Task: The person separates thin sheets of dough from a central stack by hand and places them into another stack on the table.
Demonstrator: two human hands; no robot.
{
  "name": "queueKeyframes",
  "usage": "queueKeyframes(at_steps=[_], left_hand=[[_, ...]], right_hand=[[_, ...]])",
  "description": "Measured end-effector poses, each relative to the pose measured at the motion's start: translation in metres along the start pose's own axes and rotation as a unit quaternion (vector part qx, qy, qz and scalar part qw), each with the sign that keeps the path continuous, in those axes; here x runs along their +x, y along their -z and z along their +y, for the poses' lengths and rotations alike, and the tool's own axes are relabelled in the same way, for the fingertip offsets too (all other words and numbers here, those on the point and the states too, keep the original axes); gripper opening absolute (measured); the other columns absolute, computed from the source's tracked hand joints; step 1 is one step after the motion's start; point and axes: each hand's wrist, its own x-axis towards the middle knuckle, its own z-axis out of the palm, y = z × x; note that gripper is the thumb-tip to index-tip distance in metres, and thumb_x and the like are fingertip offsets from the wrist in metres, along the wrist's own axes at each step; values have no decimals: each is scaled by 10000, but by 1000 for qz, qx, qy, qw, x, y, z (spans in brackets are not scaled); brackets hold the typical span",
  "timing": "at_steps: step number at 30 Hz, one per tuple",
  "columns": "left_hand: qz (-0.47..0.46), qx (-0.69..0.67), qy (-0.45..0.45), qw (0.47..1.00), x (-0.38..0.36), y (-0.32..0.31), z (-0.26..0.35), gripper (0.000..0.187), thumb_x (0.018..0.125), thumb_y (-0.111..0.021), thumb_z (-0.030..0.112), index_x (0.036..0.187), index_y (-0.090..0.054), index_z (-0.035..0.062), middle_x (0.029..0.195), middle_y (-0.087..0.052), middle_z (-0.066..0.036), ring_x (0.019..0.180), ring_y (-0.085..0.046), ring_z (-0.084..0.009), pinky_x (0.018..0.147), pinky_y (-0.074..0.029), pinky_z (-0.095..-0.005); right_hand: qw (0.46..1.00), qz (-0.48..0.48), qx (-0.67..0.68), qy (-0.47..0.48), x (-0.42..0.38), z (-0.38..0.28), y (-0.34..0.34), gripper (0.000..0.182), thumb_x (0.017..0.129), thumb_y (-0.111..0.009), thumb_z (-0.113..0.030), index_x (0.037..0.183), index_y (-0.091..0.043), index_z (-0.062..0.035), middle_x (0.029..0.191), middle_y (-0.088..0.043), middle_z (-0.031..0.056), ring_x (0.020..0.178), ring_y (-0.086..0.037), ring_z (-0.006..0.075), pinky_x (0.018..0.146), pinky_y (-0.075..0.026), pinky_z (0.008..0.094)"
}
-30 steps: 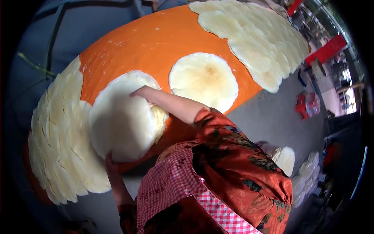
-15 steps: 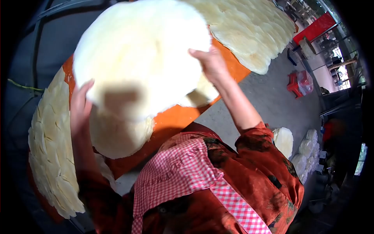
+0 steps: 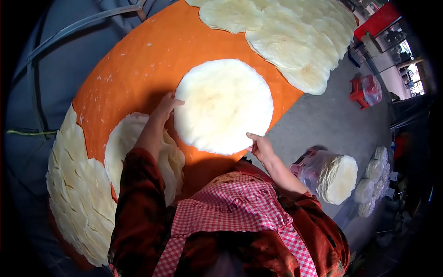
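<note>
A round, pale flatbread [image 3: 224, 106], thin with a slightly ragged edge, is held close over the orange tabletop [image 3: 129, 69]. My left hand [image 3: 168, 105] grips its left edge, thumb on top and the other fingers mostly hidden. At its lower right edge, my right hand [image 3: 261, 146] pinches the rim with the thumb above. Left of the flatbread, partly behind my left forearm, lies a loose pile of similar flatbreads [image 3: 124, 138] with wavy edges.
Overlapping rows of flatbreads [image 3: 78, 189] cover the table's left end, and more flatbreads [image 3: 295, 41] spread across the far right. A tall stack of flatbreads [image 3: 340, 180] stands low at the right, near bagged packs [image 3: 373, 180]. Beyond is a red stool [image 3: 357, 93].
The flatbread has come down from near the camera and now shows flat over the table. My right hand has shifted from its right side to the lower right edge.
</note>
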Motion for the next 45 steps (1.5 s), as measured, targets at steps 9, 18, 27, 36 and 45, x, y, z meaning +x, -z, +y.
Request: queueKeyframes(at_steps=[9, 18, 27, 36, 45], left_hand=[[60, -55, -7, 997, -6, -7, -3, 433, 715, -711, 93, 1109, -552, 10, 1033, -596, -110, 939, -581, -210, 800, -478, -332], [290, 136, -43, 946, -45, -52, -61, 425, 839, -638, 158, 1204, -508, -17, 1148, -584, -214, 1054, -575, -345, 891, -452, -386], [362, 34, -125, 923, -40, -69, -109, 537, 890, -588, 179, 1342, -394, -38, 1379, -421, -253, 1251, -425, -407, 1051, -336, -414], [371, 115, -156, 908, -46, -97, -92, 577, 880, -599, 178, 1340, -360, -75, 1324, -433, -282, 1242, -412, -403, 1075, -313, -429], [388, 327, -220, 833, -135, -112, -22, 646, 809, -640, 116, 1378, -364, -17, 1453, -277, -254, 1340, -284, -434, 1098, -284, -466]], right_hand=[[998, 12, -26, 54, -38, -35, -15, 380, 893, -614, -119, 1207, -496, 60, 1097, -631, 168, 913, -660, 241, 675, -576, 312], [999, 35, -31, 9, -20, -16, -8, 345, 913, -585, -125, 1165, -501, 94, 1024, -631, 189, 879, -650, 252, 711, -575, 319], [940, 76, -324, -73, -48, -32, 1, 552, 792, -665, -589, 782, -572, -45, 732, -625, 75, 582, -586, 138, 450, -423, 285], [837, 141, -339, 405, 59, -56, 14, 651, 922, -560, -348, 1363, -343, 79, 1317, -476, 283, 1253, -450, 358, 1039, -352, 385], [830, 131, -404, 362, 70, -96, 35, 438, 906, -619, -176, 1250, -467, 48, 1160, -598, 143, 1056, -558, 213, 918, -440, 321]])
